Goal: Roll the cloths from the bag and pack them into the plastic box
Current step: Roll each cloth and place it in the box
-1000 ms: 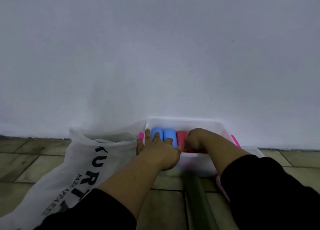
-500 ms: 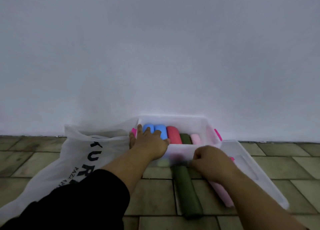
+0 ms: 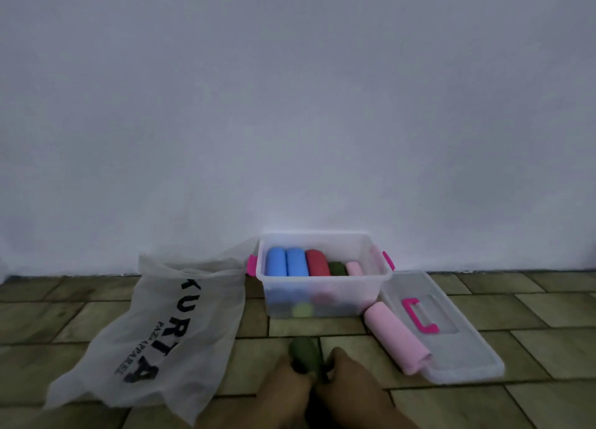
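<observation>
Holding a green roll (image 3: 303, 356), the left hand (image 3: 283, 386) and right hand (image 3: 351, 386) are both closed on it; its near end is hidden. Beyond them sits the box (image 3: 322, 299), its lower rolls blurry. Left lies the bag (image 3: 167, 328).

I see only two bare hands, left hand (image 3: 283, 393) and right hand (image 3: 351, 386), and bare forearms at frame bottom. No rings, watch or sleeves visible on them.
</observation>
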The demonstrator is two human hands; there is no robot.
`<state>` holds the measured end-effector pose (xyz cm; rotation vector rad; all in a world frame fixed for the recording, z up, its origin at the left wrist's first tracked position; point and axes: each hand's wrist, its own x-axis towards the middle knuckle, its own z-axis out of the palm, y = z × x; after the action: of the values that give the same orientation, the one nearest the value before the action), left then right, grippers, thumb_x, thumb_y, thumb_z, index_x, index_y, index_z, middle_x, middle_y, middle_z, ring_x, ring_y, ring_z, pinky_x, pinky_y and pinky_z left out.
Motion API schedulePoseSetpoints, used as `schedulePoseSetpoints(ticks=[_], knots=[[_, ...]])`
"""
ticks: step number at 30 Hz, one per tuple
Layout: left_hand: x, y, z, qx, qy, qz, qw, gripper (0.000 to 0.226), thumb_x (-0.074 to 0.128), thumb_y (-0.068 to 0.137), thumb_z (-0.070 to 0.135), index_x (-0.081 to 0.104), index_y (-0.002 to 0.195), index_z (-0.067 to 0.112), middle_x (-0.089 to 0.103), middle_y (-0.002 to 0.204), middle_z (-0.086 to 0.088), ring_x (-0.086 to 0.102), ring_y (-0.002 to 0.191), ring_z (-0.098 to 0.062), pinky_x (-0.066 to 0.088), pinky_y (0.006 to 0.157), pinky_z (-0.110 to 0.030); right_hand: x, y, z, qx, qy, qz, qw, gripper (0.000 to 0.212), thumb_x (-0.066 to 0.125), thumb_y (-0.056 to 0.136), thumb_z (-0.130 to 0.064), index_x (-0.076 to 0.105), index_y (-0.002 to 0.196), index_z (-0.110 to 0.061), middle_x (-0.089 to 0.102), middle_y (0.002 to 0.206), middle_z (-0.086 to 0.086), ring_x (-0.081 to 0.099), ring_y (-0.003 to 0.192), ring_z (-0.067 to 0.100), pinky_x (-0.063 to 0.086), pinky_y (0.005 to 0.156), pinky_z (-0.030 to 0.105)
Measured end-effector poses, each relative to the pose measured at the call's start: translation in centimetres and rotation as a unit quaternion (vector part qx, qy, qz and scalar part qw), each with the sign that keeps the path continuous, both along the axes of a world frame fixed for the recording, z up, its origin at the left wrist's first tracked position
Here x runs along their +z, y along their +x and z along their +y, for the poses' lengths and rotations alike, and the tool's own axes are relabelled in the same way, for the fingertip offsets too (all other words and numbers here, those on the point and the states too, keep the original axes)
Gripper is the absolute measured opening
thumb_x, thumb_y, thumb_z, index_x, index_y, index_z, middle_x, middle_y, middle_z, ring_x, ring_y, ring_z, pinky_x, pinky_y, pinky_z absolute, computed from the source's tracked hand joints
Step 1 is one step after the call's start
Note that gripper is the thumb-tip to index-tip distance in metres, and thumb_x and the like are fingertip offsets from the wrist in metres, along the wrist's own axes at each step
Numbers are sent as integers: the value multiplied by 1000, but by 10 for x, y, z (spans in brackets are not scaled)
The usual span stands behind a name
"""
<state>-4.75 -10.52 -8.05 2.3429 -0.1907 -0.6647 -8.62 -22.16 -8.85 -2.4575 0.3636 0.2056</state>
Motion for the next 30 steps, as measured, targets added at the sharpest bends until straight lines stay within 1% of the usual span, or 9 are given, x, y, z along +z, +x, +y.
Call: schedulePoseSetpoints(ticks=[2,5,8,13,17,20,24,26,30], knots=[[-1,-4,-4,85,-15,8,996,24,45,98,25,54,115,10,51,136,-11,51,122,-22,37,81,-20,2,-3,9,-14,52,-7,999,28,58,74,-46,37,80,-28,56,85,-7,57,88,17,41,65,17],[0,-9,-3,170,-99,33,980,26,53,95,23,55,113,5,60,115,-11,58,110,-26,41,73,-23,7,-8,21,-6,79,7,997,33,57,86,-36,29,68,-31,65,109,4,60,106,16,41,66,13],[2,-10,-1,248,-176,82,949,35,61,90,21,56,117,-1,62,95,-12,60,91,-29,42,62,-27,9,-18,17,-33,147,-21,988,31,62,56,-49,47,74,-28,66,81,-8,58,67,-6,45,63,10],[7,-10,-7,277,-289,100,911,28,67,86,15,54,110,8,63,93,-13,62,86,-29,52,77,-38,8,-20,-1,-72,288,-13,955,48,75,56,-38,57,96,-18,70,95,2,66,80,10,52,69,22],[22,0,-20,206,-326,-6,923,22,65,85,22,48,93,35,61,94,7,61,86,-13,51,75,-31,21,-10,-10,-50,323,-77,942,29,68,70,-10,62,98,-16,74,85,-3,67,76,5,51,66,18],[41,22,-28,102,-239,-134,956,40,58,89,42,45,126,34,59,111,10,58,100,-10,48,90,-33,48,8,-23,-62,407,-110,904,18,64,78,3,67,90,-10,73,91,12,69,87,23,55,84,39],[64,68,-26,62,-102,-334,935,53,48,91,53,45,136,25,53,133,3,49,115,-14,38,92,-29,97,48,-62,-114,441,-115,883,24,65,83,-5,59,105,-7,71,97,18,70,81,30,56,64,37],[67,93,-24,17,-5,-371,929,52,47,91,52,47,134,23,49,137,0,44,124,-21,35,100,-34,118,75,-81,-134,382,-133,905,25,66,84,-11,56,107,-8,67,101,18,67,86,31,56,66,39],[60,128,-26,-64,177,-293,938,58,37,92,56,42,138,20,42,143,-8,41,128,-28,31,104,-42,137,131,-97,-145,129,-91,977,28,67,84,-19,54,105,-5,62,100,16,64,89,31,53,68,36]])
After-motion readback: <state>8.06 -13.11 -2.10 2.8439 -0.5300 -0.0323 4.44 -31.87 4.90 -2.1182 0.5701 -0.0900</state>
